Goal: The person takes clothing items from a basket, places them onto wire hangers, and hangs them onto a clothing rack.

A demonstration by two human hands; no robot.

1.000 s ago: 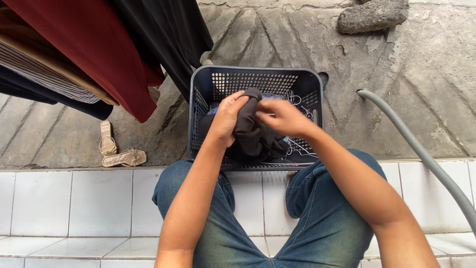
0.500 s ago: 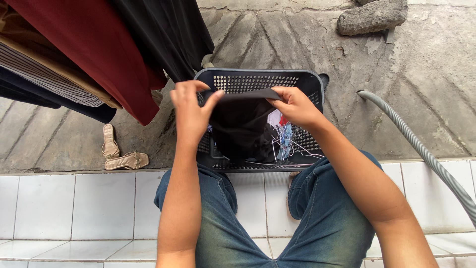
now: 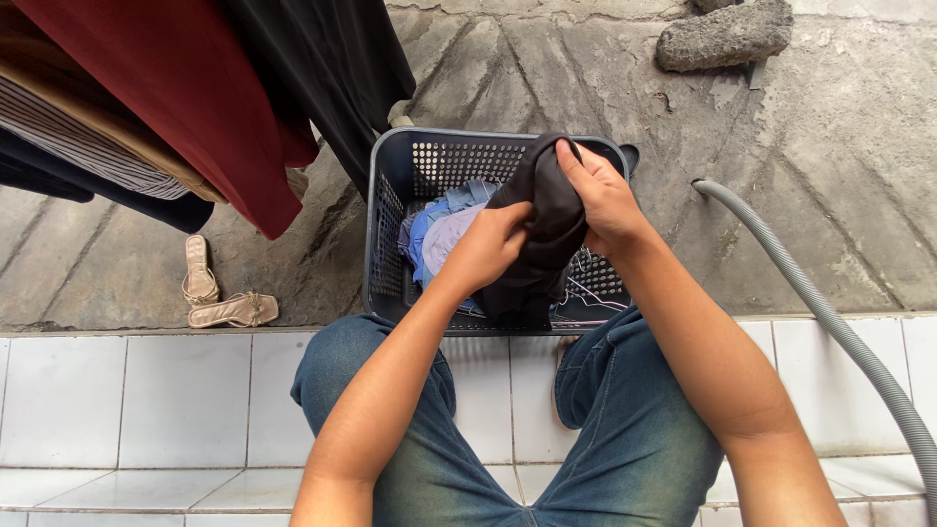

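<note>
A dark grey plastic laundry basket stands on the concrete ground in front of my knees. Both hands hold a black garment bunched up over the basket. My left hand grips its lower left part. My right hand clutches its top, fingers wrapped over the cloth. Under the garment, blue and light clothes lie inside the basket. The garment hangs down to the basket's near edge.
Hanging clothes fill the upper left: a dark red one, a black one and striped ones. A pair of beige sandals lies left. A grey hose runs down the right. A rock sits at top. White tiles lie beneath me.
The garment was stretched wide between my hands half a second ago. Now my hands have come together and the cloth is bunched between them.
</note>
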